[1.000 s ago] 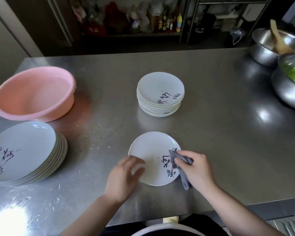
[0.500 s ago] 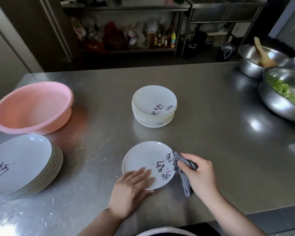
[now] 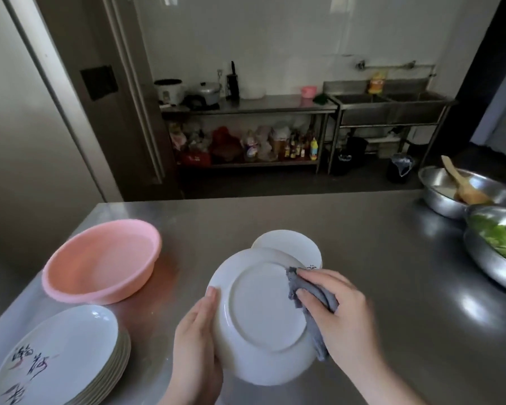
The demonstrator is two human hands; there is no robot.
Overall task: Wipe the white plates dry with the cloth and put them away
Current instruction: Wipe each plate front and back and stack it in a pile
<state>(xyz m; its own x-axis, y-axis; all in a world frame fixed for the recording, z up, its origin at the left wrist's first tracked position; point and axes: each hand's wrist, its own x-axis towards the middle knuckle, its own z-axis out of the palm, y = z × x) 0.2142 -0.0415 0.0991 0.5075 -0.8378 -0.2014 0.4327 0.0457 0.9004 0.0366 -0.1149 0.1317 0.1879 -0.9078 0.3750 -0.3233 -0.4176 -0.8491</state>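
Head view: mid-task, with a white plate lifted off the steel desk, underside up, dried stack behind and undried stack at lower left apparently left to do. Left hand gripping the plate's left rim, thumb over the edge; right hand, fingers curled, pressing the grey cloth to its right underside.

Glossy white glazed ceramic on the held plate, soft matt grey cloth against it at three o'clock. Brushed, reflective steel table; smooth pink plastic basin at ten o'clock.
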